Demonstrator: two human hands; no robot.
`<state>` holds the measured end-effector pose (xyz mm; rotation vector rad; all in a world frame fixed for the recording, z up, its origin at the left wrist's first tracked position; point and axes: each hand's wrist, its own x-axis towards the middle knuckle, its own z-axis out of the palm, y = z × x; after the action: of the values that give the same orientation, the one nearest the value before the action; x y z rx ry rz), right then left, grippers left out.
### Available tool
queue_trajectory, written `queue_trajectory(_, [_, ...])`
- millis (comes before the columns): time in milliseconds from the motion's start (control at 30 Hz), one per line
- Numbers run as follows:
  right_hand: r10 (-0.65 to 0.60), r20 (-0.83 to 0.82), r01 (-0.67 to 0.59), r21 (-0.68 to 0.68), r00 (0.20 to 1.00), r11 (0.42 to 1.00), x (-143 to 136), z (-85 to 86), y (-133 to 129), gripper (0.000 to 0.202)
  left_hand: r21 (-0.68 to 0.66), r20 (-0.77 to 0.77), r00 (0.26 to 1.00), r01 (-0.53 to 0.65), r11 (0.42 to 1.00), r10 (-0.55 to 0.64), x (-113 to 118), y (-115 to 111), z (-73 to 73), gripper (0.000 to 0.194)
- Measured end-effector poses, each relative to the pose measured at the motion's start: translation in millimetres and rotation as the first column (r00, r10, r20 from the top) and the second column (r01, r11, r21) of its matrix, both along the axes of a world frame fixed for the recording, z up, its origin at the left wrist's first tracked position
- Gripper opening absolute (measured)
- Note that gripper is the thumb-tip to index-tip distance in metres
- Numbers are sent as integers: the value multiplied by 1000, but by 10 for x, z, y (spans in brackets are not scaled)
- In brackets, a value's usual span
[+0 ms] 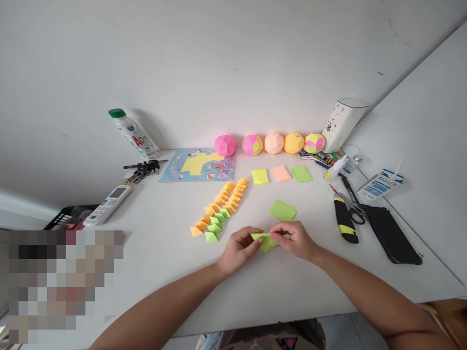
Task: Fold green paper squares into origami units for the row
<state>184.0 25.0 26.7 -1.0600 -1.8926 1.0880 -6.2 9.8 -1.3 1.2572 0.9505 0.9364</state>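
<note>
A partly folded green paper (267, 242) is held between my hands above the near part of the table. My left hand (241, 248) pinches its left side with thumb and fingers. On the right side, my right hand (295, 239) grips it the same way. Just beyond my right hand lies a small stack of green paper sheets (283, 210). To the left of my hands stand folded orange paper pieces (221, 198) in two slanting rows, with several folded green pieces (216, 227) at the near end.
Paper balls (274, 143) line the wall. Yellow (260, 176), peach (281, 173) and green sheets (301, 173) lie before them. At right are a utility knife (345, 218), scissors (356, 215) and a black pouch (394, 236); at left, a bottle (136, 136) and remote control (108, 205).
</note>
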Motion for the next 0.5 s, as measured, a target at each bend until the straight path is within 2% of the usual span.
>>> queue_trajectory(100, [19, 20, -19, 27, 1000, 999, -1, -14, -5, 19, -62, 9, 1000, 12, 998, -12, 1, 21, -32, 36])
queue_trajectory(233, [64, 75, -69, 66, 995, 995, -7, -93, -18, 20, -54, -10, 999, 52, 997, -52, 7, 34, -65, 37])
queue_trajectory(500, [29, 47, -30, 24, 998, 999, -9, -97, -36, 22, -75, 115, 991, 73, 995, -64, 16, 58, -61, 26])
